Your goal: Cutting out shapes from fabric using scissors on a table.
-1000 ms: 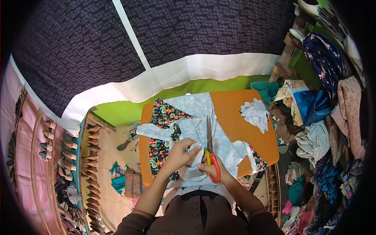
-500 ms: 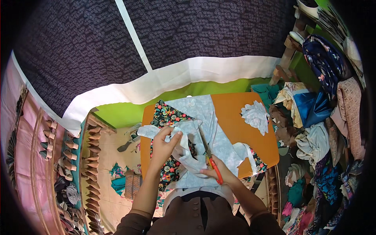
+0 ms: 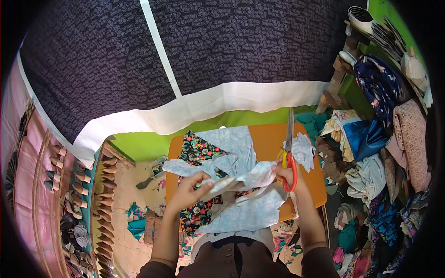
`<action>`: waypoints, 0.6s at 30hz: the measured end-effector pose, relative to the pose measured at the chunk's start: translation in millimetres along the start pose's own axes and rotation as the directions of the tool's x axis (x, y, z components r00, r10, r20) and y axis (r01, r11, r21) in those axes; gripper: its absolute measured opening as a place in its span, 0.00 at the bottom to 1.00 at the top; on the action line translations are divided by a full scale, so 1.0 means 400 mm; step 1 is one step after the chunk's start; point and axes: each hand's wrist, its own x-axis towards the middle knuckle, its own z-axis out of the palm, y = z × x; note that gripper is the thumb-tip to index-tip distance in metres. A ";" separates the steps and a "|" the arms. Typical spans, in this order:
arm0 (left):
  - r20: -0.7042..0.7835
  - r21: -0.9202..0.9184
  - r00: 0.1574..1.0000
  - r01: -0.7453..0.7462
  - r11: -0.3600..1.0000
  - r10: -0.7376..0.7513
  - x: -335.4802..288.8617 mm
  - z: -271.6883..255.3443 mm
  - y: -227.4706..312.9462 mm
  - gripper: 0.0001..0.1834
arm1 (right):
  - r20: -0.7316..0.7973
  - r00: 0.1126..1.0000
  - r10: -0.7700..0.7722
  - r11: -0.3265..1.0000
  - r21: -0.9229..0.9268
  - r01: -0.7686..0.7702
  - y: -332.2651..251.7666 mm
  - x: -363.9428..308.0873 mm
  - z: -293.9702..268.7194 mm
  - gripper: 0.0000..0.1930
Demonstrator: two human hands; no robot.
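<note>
My right hand (image 3: 286,173) is closed round scissors (image 3: 289,139) with red and yellow handles, the blades pointing away from me. Its fingertips also pinch one end of a pale blue-white fabric strip (image 3: 248,176). The strip stretches across to my left hand (image 3: 189,189), which is closed on its other end. Below it a larger pale blue fabric piece (image 3: 243,214) lies on an orange-brown table (image 3: 269,134). Dark floral fabric (image 3: 194,148) shows its printed side on the left, partly covered by the pale cloth.
A crumpled pale scrap (image 3: 303,150) rests at the table's right side. Fabric heaps (image 3: 368,171) crowd the right. Wooden shoe-shaped forms (image 3: 105,208) stand in rows on the left, and scraps (image 3: 136,227) litter the floor. A dark patterned curtain (image 3: 241,46) hangs beyond.
My right hand has moved right and away from me, the scissors now swung upright and lifted off the cloth. A pale strip is now stretched between both hands. The left hand has shifted slightly nearer.
</note>
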 end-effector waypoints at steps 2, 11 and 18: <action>0.084 0.024 0.994 0.061 0.998 -0.063 -0.007 0.016 0.012 0.10 | -0.025 0.999 -0.034 0.995 0.096 0.036 -0.029 0.028 -0.004 0.15; 0.290 -0.258 0.943 0.239 0.936 -0.161 0.020 0.111 -0.065 0.03 | 0.146 0.986 0.083 0.993 -0.090 -0.070 -0.057 0.163 0.028 0.09; 0.493 -0.668 0.838 0.538 0.514 -0.236 -0.003 0.143 -0.138 0.20 | 0.177 0.982 0.069 0.948 -0.317 -0.010 0.048 0.231 0.105 0.07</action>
